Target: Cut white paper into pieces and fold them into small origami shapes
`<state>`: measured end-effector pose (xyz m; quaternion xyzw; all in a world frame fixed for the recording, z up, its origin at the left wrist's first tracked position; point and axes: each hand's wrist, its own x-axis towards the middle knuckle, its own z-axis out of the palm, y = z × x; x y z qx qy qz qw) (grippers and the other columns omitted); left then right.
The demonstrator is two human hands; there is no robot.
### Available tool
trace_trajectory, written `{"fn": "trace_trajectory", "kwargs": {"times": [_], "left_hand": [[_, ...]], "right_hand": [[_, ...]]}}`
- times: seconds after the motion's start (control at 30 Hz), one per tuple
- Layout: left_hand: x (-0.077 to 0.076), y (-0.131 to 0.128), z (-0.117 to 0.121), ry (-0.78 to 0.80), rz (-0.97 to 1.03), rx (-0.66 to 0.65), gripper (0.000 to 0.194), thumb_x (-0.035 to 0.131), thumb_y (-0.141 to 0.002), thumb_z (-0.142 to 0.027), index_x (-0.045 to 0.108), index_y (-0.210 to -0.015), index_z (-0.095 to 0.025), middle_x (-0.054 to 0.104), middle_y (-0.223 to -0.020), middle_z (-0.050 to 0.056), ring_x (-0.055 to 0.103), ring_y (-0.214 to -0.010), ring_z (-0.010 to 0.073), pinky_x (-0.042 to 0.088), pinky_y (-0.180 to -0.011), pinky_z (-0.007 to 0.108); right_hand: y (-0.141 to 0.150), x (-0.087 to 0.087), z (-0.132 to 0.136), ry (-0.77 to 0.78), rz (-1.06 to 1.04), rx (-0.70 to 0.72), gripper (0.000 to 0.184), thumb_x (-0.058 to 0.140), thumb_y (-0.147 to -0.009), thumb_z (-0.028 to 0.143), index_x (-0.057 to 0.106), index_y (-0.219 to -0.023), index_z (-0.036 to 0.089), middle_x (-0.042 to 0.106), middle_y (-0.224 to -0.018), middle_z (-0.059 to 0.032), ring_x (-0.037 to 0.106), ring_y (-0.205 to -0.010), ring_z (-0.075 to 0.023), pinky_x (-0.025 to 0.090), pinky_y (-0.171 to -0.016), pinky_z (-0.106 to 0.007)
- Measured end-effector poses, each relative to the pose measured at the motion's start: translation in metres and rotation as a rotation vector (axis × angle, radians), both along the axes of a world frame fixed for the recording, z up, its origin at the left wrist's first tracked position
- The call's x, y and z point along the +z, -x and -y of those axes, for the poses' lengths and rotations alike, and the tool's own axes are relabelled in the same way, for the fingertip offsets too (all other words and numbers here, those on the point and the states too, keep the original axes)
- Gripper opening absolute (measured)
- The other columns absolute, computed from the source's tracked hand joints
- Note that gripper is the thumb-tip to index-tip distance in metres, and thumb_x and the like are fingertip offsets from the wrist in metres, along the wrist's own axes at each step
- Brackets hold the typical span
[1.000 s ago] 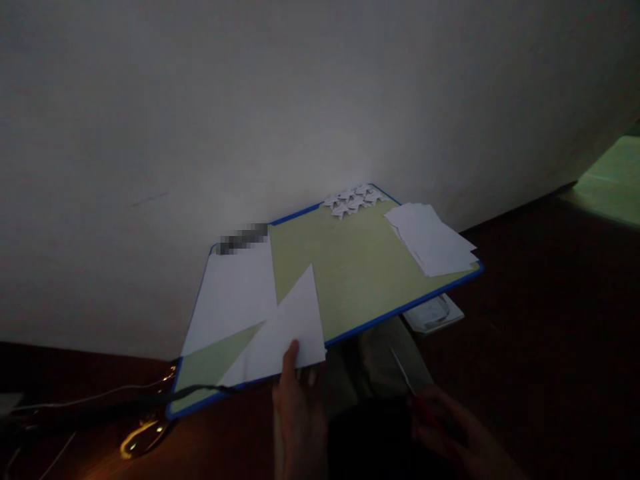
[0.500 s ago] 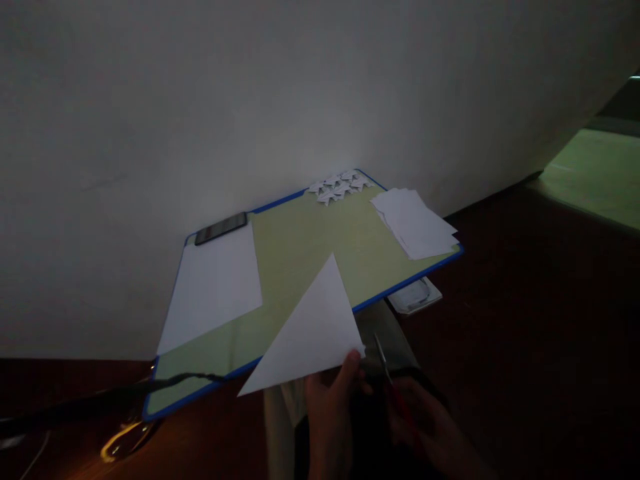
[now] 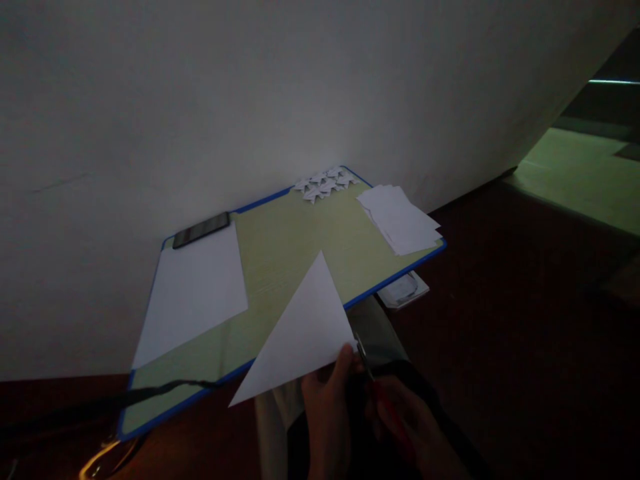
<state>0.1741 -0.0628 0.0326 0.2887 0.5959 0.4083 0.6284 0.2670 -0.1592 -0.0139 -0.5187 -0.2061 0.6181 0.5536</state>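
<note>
A white sheet of paper (image 3: 300,333), triangular in outline, is pinched at its right corner by my left hand (image 3: 327,407), thumb on top. It reaches over the near blue edge of the low table. My right hand (image 3: 407,417) is closed around red-handled scissors (image 3: 385,400). Their metal blades point up and meet the paper's right corner beside my left thumb. How far the blades are apart is too dark to tell.
The pale tabletop (image 3: 285,247) stands against a grey wall. On it lie a dark phone (image 3: 203,230), a white sheet (image 3: 193,300), several folded paper stars (image 3: 325,183) and a paper stack (image 3: 400,220). A booklet (image 3: 404,291) shows below the right edge. A black strap (image 3: 165,387) crosses the left.
My right hand has brought the scissors left, up against the paper's corner; before, a gap lay between them. My left hand keeps its hold on the paper. The whole view has shifted slightly.
</note>
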Motion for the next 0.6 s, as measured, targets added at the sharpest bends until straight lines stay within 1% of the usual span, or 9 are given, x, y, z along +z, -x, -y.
{"fn": "trace_trajectory", "kwargs": {"times": [0.07,0.17,0.3,0.43,0.6], "left_hand": [[0.002,-0.001,0.001,0.009,0.006,0.013,0.042,0.095,-0.062,-0.044,0.08,-0.082,-0.009,0.079,-0.073,0.012,0.074,-0.063,0.0224,0.058,-0.056,0.027],[0.004,-0.003,0.003,0.023,0.024,0.026,0.041,0.095,-0.061,-0.043,0.078,-0.076,-0.009,0.076,-0.067,0.01,0.069,-0.054,0.0198,0.053,-0.047,0.025],[0.005,-0.003,0.004,0.034,0.007,0.004,0.041,0.092,-0.063,-0.046,0.077,-0.074,-0.01,0.074,-0.066,0.009,0.061,-0.043,0.0158,0.047,-0.039,0.024],[0.003,-0.002,0.005,0.038,-0.038,-0.012,0.043,0.091,-0.066,-0.049,0.078,-0.076,-0.009,0.075,-0.066,0.01,0.058,-0.041,0.014,0.041,-0.035,0.022],[0.002,-0.003,0.004,0.014,-0.019,0.005,0.043,0.093,-0.062,-0.048,0.077,-0.071,-0.009,0.075,-0.067,0.012,0.068,-0.055,0.019,0.051,-0.046,0.023]], "right_hand": [[0.001,0.006,-0.002,-0.006,0.022,0.006,0.058,0.074,-0.081,0.074,0.069,-0.1,0.02,0.068,-0.081,-0.0041,0.061,-0.07,-0.0164,0.05,-0.067,-0.029],[0.002,0.009,-0.003,-0.012,0.029,-0.001,0.059,0.075,-0.08,0.075,0.071,-0.1,0.019,0.068,-0.078,-0.0044,0.062,-0.066,-0.0169,0.051,-0.065,-0.03],[0.004,0.003,-0.003,-0.003,0.026,-0.008,0.057,0.076,-0.082,0.07,0.072,-0.105,0.018,0.072,-0.087,-0.0071,0.065,-0.07,-0.0172,0.053,-0.067,-0.03],[0.006,-0.001,-0.003,0.015,0.007,-0.054,0.053,0.08,-0.081,0.066,0.073,-0.103,0.019,0.072,-0.083,-0.0055,0.066,-0.068,-0.017,0.052,-0.064,-0.029],[0.006,0.003,-0.004,-0.006,0.047,-0.043,0.058,0.077,-0.081,0.072,0.073,-0.101,0.018,0.071,-0.082,-0.0065,0.064,-0.065,-0.0161,0.051,-0.062,-0.029]]}}
